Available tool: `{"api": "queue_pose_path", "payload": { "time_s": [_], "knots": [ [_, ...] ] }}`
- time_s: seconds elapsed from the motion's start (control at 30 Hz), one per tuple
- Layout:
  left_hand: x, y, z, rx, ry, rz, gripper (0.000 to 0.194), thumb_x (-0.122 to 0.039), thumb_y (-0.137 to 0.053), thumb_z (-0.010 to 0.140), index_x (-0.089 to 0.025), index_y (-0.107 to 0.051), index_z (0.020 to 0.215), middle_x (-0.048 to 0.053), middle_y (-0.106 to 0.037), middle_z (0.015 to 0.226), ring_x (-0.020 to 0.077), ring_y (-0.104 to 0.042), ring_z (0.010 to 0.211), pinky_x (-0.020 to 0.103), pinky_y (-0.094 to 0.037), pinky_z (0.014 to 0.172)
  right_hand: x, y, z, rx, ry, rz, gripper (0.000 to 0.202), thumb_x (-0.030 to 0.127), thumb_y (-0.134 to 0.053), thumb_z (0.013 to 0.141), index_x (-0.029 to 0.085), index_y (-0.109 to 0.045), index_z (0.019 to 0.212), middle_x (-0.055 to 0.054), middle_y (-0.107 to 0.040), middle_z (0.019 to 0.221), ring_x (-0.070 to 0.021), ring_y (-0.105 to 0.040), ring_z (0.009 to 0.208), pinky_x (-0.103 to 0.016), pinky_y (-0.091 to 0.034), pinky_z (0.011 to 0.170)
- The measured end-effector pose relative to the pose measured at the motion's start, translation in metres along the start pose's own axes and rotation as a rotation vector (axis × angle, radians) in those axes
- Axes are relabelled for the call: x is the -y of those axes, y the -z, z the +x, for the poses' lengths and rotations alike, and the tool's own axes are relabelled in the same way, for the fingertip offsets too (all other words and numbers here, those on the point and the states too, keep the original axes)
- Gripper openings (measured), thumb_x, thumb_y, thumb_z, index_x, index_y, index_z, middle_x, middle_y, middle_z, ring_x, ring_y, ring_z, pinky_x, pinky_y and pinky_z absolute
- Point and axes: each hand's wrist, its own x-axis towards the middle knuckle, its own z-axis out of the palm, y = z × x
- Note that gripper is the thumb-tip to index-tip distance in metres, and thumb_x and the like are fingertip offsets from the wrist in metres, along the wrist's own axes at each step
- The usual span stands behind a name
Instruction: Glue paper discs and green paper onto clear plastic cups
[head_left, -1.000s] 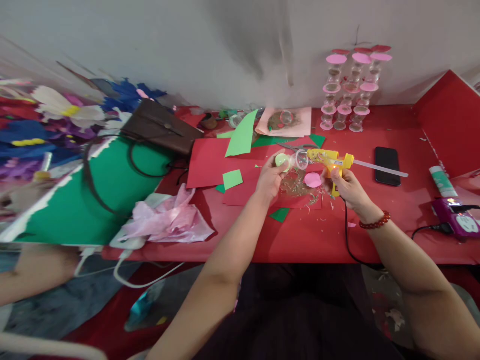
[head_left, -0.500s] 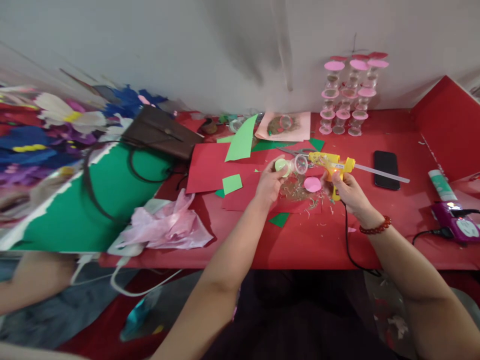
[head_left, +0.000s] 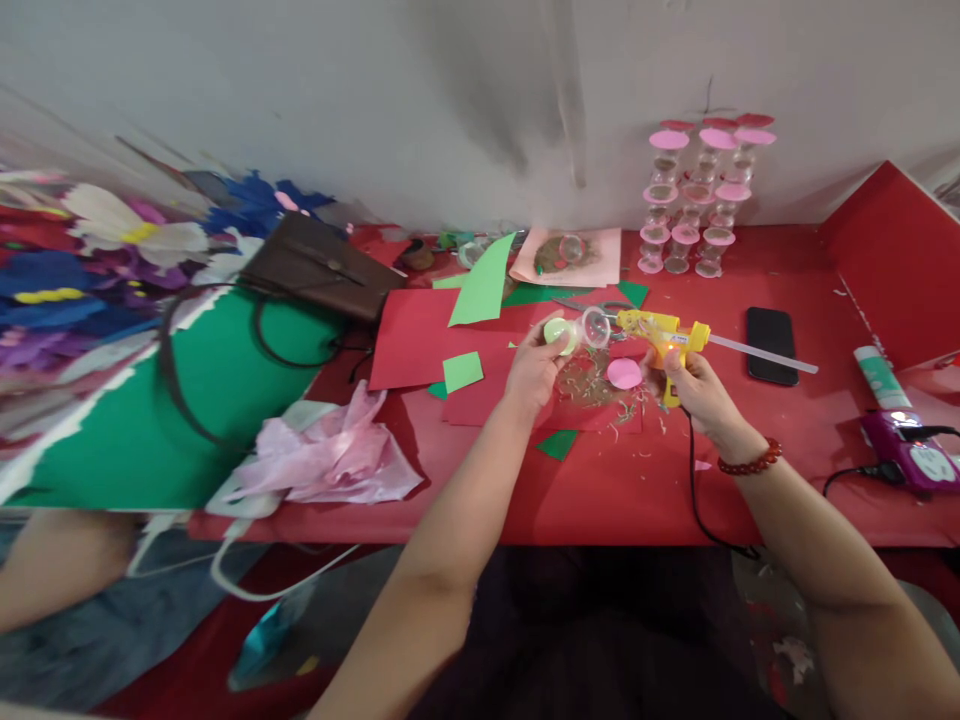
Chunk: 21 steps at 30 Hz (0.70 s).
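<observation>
My left hand (head_left: 534, 372) grips a small clear hourglass-shaped piece (head_left: 583, 330) with a pale green disc (head_left: 559, 336) on its near end. My right hand (head_left: 694, 388) is wrapped round the handle of a yellow glue gun (head_left: 660, 330), whose nozzle points left, close to the clear piece's open rim. A clear glue stick (head_left: 761, 354) juts from the gun's back. Below, between my hands, lies a pink paper disc (head_left: 624, 374) beside a patch of stringy scraps (head_left: 592, 382). Scissors (head_left: 592, 305) lie behind, partly hidden.
Stacked clear cups with pink discs (head_left: 685, 200) stand at the back. A phone (head_left: 772, 345), purple power block (head_left: 911, 448) and glue tube (head_left: 883, 377) are right. A brown bag (head_left: 322, 262), green board (head_left: 150, 410) and pink plastic bag (head_left: 337, 450) are left, near another person's arm (head_left: 64, 560).
The view has tilted slightly. My left hand and the clear piece have shifted a little to the left; my right hand keeps its hold on the glue gun.
</observation>
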Motion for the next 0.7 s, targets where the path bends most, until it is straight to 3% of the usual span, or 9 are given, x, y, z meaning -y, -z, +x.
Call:
{"api": "queue_pose_path", "payload": {
  "time_s": [0.5,0.7],
  "knots": [
    [-0.0036,-0.0034,-0.0049,0.017,0.022,-0.004,0.039,-0.011,-0.089,0.070,-0.025,-0.080,0.105,0.002,-0.078,0.102,0.0187,-0.071,0.102,0.034,-0.054,0.094,-0.0009,-0.0015,0.0001,0.016,-0.006,0.007,0.069,0.089,-0.059,0.084,0.021,-0.066,0.086,0.003,-0.058,0.061,-0.0091,-0.050,0.051,-0.025,-0.042,0.049],
    [-0.0030,-0.0028,-0.0043,0.074,0.035,0.008,0.063,-0.010,-0.088,0.073,-0.033,-0.076,0.131,0.002,-0.078,0.108,0.0209,-0.071,0.106,0.034,-0.054,0.092,-0.0025,-0.0027,0.0008,-0.002,0.018,0.005,0.068,0.090,-0.060,0.082,0.022,-0.066,0.083,0.001,-0.061,0.067,-0.0091,-0.051,0.053,-0.026,-0.044,0.050]
  ]
}}
